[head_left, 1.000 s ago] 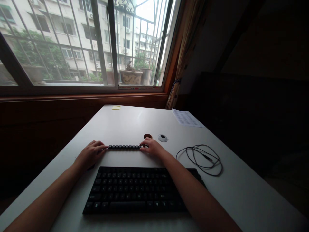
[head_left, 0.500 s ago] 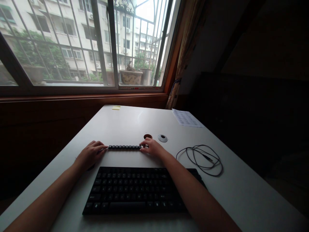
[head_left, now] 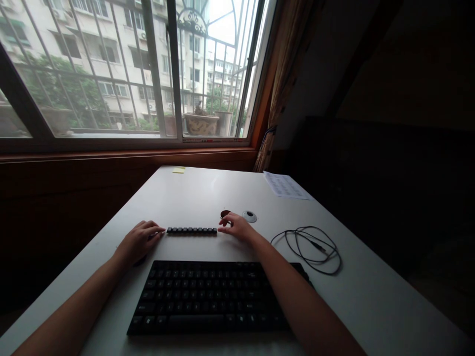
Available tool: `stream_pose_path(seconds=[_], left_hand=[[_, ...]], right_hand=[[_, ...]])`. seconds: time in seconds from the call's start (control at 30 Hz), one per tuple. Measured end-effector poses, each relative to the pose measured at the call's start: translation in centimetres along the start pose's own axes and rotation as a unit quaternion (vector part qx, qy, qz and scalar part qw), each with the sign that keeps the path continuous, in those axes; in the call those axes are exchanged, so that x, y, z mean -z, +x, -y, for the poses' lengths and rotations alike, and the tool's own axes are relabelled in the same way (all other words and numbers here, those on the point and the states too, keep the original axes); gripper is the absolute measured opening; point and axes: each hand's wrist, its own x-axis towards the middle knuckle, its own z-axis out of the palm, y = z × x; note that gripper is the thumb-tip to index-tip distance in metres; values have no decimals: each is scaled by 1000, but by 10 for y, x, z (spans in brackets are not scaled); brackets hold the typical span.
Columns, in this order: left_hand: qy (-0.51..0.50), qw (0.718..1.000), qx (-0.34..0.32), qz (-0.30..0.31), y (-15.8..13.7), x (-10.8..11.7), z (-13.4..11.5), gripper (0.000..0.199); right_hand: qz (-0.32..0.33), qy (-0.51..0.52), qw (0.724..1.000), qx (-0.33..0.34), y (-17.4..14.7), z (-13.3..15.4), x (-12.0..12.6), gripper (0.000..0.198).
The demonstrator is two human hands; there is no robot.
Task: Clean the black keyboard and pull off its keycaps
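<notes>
A straight row of small black keycaps (head_left: pixel 192 231) lies on the white table between my hands. At its left end is my left hand (head_left: pixel 140 241), fingers stretched out and tips just short of the last keycap. My right hand (head_left: pixel 237 226) hovers by the right end, thumb and fingers apart, with nothing visible between them. Nearer to me lies a black keyboard (head_left: pixel 200 291), its right part covered by my right forearm. A small dark object (head_left: pixel 139 262) shows partly from under my left wrist; its kind is hidden.
Behind my right hand are a brown round piece (head_left: pixel 224 213) and a grey ring-shaped cable hole (head_left: pixel 250 216). A coiled black cable (head_left: pixel 311 247) lies to the right. Printed paper (head_left: pixel 287 186) and a yellow sticky note (head_left: pixel 178 169) rest at the far edge, before a barred window.
My right hand has opened and drawn slightly away from the right end keycap. My left hand has barely moved. The whole view has shifted slightly.
</notes>
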Motion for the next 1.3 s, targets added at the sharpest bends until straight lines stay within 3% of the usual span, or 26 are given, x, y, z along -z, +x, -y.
stream_pose_path(seconds=[0.3,0.6,0.8,0.97,1.17,1.27,1.3], left_hand=[[-37,998,52,-23,1,7,-6,31],[-199,956,210,-54,1,15,2,43],[-321,903,267,-101,0,13,8,51],[-388,857,295,-168,-2,14,7,49],[-346,883,268,-167,-1,23,-6,46],[-289,914,223,-177,0,31,-22,33],[-220,942,169,-188,0,34,-29,31]], right_hand=[[-85,40,995,-32,0,25,39,50],[-113,67,991,-26,-25,77,79,52],[-179,-10,983,-23,-70,101,73,53],[-146,67,979,-123,-108,97,53,51],[-103,107,979,-142,-136,86,39,44],[-106,70,983,-135,-143,84,37,42],[-108,55,984,-131,-145,83,37,42]])
